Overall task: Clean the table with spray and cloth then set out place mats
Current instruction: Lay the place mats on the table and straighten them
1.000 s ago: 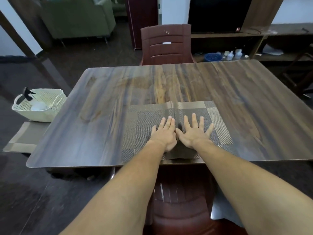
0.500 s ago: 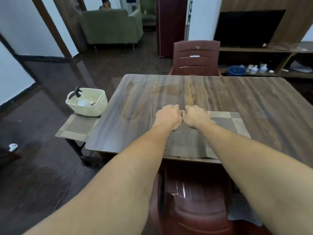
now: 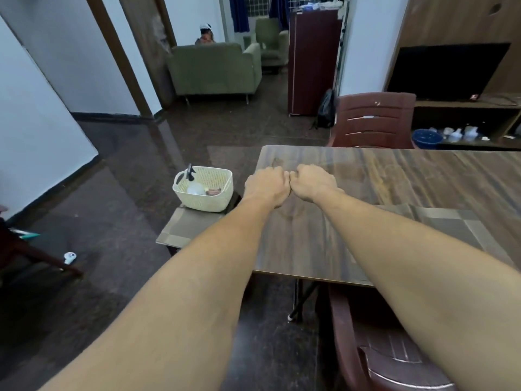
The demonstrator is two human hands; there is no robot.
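At nine o'clock from the hands, a cream basket [image 3: 210, 193] rests on a place mat [image 3: 183, 230] just beside the wooden table [image 3: 394, 176]. A spray bottle [image 3: 190, 173] stands in the basket, its black trigger poking above the rim. The left hand [image 3: 265, 187] and right hand [image 3: 313, 184] are over the table's left end, both curled into fists with knuckles touching and nothing visible in either. At four o'clock from the right hand, a second place mat [image 3: 451, 225] lies flat on the table.
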